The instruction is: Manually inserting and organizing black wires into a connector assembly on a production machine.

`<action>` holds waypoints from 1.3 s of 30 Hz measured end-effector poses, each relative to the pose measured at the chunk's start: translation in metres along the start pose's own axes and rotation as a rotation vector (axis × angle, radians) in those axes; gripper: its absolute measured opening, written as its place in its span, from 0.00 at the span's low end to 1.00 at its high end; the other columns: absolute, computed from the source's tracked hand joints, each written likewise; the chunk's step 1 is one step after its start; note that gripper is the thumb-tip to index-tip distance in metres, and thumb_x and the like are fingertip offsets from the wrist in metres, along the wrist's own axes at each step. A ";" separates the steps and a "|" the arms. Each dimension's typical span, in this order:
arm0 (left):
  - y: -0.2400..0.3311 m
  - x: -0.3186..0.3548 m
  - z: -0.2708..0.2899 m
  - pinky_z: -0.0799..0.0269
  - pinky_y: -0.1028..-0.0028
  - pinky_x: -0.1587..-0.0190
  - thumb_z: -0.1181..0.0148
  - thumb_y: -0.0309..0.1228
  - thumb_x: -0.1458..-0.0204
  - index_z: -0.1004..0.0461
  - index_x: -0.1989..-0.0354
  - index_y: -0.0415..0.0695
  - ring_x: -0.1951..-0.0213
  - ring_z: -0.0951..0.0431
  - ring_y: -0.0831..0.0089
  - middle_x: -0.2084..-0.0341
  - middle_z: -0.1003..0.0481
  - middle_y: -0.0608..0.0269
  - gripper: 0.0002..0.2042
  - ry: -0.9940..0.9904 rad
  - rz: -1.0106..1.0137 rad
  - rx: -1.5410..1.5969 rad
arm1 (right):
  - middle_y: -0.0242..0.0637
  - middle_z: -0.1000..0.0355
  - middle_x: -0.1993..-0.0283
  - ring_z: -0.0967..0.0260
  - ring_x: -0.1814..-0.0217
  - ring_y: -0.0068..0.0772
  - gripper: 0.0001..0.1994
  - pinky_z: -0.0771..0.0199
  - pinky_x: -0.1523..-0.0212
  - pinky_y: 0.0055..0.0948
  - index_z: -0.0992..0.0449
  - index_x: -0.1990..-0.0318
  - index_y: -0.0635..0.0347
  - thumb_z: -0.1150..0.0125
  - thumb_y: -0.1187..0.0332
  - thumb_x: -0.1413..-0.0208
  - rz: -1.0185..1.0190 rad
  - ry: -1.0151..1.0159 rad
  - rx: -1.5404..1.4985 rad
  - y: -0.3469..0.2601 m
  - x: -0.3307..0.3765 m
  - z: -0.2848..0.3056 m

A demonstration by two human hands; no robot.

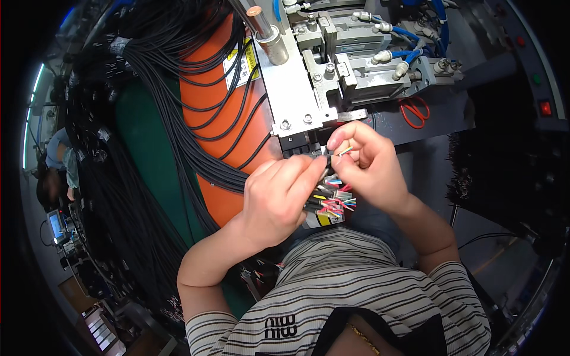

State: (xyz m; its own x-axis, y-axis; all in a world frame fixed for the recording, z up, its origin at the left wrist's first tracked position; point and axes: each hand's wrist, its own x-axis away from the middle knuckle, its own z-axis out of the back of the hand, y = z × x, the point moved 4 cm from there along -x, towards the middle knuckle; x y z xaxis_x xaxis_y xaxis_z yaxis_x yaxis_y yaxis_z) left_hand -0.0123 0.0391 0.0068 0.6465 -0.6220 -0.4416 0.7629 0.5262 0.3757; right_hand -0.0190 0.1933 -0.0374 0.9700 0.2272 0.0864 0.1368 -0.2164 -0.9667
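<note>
Black cables (219, 173) run in a bundle from the left toward my hands at the machine's front. My left hand (278, 193) is closed around the stripped end of one black cable, just below the metal block. Thin coloured wires stick out of that end, and my right hand (369, 163) pinches a few of them between thumb and forefinger. Under my hands hang several other stripped cable ends (332, 202) with red, blue, green and white wires fanned out. The fingers hide part of the held cable.
A metal machine (350, 56) with blue air hoses stands ahead. Red-handled scissors (414, 113) lie on the table to its right. A large heap of black cables (119, 166) covers the left side over an orange panel (237, 127). Another person (57, 160) is at the far left.
</note>
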 end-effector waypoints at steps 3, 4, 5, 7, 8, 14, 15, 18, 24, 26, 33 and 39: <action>-0.007 -0.003 -0.004 0.35 0.69 0.77 0.34 0.20 0.67 0.24 0.61 0.36 0.79 0.29 0.64 0.78 0.30 0.60 0.19 -0.063 0.141 0.144 | 0.29 0.32 0.66 0.38 0.70 0.11 0.11 0.38 0.72 0.14 0.29 0.51 0.68 0.46 0.82 0.42 -0.009 -0.024 -0.054 -0.002 0.005 -0.006; -0.009 -0.004 -0.003 0.35 0.69 0.77 0.34 0.19 0.68 0.25 0.63 0.36 0.79 0.29 0.64 0.79 0.31 0.60 0.18 -0.023 0.159 0.186 | 0.29 0.32 0.65 0.36 0.68 0.12 0.13 0.37 0.71 0.15 0.30 0.49 0.68 0.45 0.82 0.42 -0.057 -0.022 -0.233 0.001 0.006 -0.009; -0.010 -0.005 -0.001 0.34 0.68 0.77 0.34 0.19 0.68 0.25 0.65 0.37 0.80 0.29 0.63 0.79 0.33 0.60 0.17 0.016 0.178 0.228 | 0.29 0.31 0.65 0.35 0.67 0.13 0.15 0.35 0.69 0.17 0.30 0.47 0.69 0.45 0.82 0.42 -0.106 -0.019 -0.412 0.004 0.007 -0.012; -0.009 -0.007 0.001 0.34 0.68 0.79 0.34 0.19 0.67 0.27 0.68 0.37 0.82 0.30 0.63 0.80 0.34 0.60 0.14 0.087 0.189 0.266 | 0.36 0.31 0.59 0.32 0.63 0.21 0.16 0.30 0.61 0.22 0.31 0.44 0.71 0.45 0.79 0.39 0.307 0.060 0.214 -0.008 0.014 -0.015; -0.009 -0.006 0.002 0.34 0.68 0.79 0.34 0.19 0.67 0.27 0.68 0.37 0.82 0.30 0.63 0.80 0.34 0.60 0.14 0.086 0.189 0.268 | 0.39 0.30 0.58 0.31 0.63 0.23 0.15 0.29 0.59 0.23 0.31 0.44 0.72 0.47 0.78 0.37 0.581 0.124 0.625 -0.012 0.019 -0.020; -0.009 -0.004 0.001 0.34 0.68 0.78 0.34 0.18 0.65 0.27 0.68 0.37 0.81 0.29 0.63 0.81 0.34 0.60 0.13 0.071 0.157 0.232 | 0.42 0.28 0.56 0.28 0.62 0.27 0.15 0.28 0.58 0.25 0.25 0.49 0.74 0.47 0.68 0.34 0.105 -0.062 -0.099 -0.001 0.004 -0.001; -0.009 -0.005 0.001 0.33 0.69 0.78 0.34 0.18 0.64 0.27 0.68 0.37 0.81 0.29 0.63 0.81 0.33 0.60 0.13 0.074 0.144 0.235 | 0.42 0.28 0.56 0.28 0.62 0.27 0.15 0.28 0.58 0.25 0.25 0.49 0.74 0.47 0.68 0.34 0.105 -0.062 -0.099 -0.001 0.003 0.000; -0.011 -0.008 0.004 0.33 0.70 0.77 0.34 0.18 0.63 0.26 0.67 0.37 0.80 0.27 0.64 0.80 0.31 0.59 0.13 0.051 0.205 0.336 | 0.41 0.27 0.59 0.28 0.64 0.25 0.13 0.28 0.62 0.23 0.25 0.51 0.73 0.46 0.70 0.35 -0.107 -0.182 -0.424 0.007 0.002 0.001; -0.021 -0.009 0.005 0.30 0.71 0.74 0.34 0.18 0.62 0.25 0.65 0.36 0.77 0.24 0.64 0.78 0.27 0.58 0.12 -0.072 0.344 0.524 | 0.39 0.25 0.60 0.28 0.67 0.22 0.11 0.29 0.68 0.18 0.23 0.52 0.71 0.43 0.74 0.38 -0.115 -0.214 -0.406 0.010 -0.004 0.007; -0.023 -0.008 0.003 0.30 0.74 0.72 0.36 0.20 0.54 0.25 0.66 0.36 0.75 0.25 0.69 0.77 0.26 0.59 0.07 -0.111 0.343 0.567 | 0.36 0.24 0.61 0.27 0.68 0.19 0.09 0.30 0.70 0.16 0.21 0.53 0.69 0.42 0.77 0.40 -0.100 -0.190 -0.345 0.010 -0.006 0.009; -0.026 -0.005 -0.002 0.29 0.75 0.68 0.38 0.20 0.52 0.26 0.67 0.36 0.72 0.23 0.71 0.74 0.23 0.60 0.05 -0.199 0.410 0.650 | 0.41 0.24 0.60 0.26 0.69 0.21 0.09 0.29 0.74 0.16 0.21 0.56 0.70 0.44 0.83 0.42 0.223 -0.145 0.117 -0.005 -0.008 0.015; -0.027 -0.003 -0.004 0.29 0.75 0.68 0.39 0.18 0.56 0.27 0.67 0.36 0.71 0.23 0.71 0.73 0.23 0.60 0.07 -0.206 0.451 0.704 | 0.41 0.25 0.59 0.26 0.70 0.20 0.09 0.29 0.74 0.16 0.20 0.57 0.69 0.43 0.83 0.43 0.205 -0.150 0.140 -0.006 -0.008 0.015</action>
State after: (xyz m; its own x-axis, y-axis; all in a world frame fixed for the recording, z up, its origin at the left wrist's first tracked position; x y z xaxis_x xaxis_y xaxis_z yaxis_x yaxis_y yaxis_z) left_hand -0.0350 0.0291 -0.0055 0.8222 -0.5692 0.0026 0.2105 0.3083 0.9277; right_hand -0.0308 0.2076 -0.0356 0.9325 0.3325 -0.1410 -0.0985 -0.1413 -0.9851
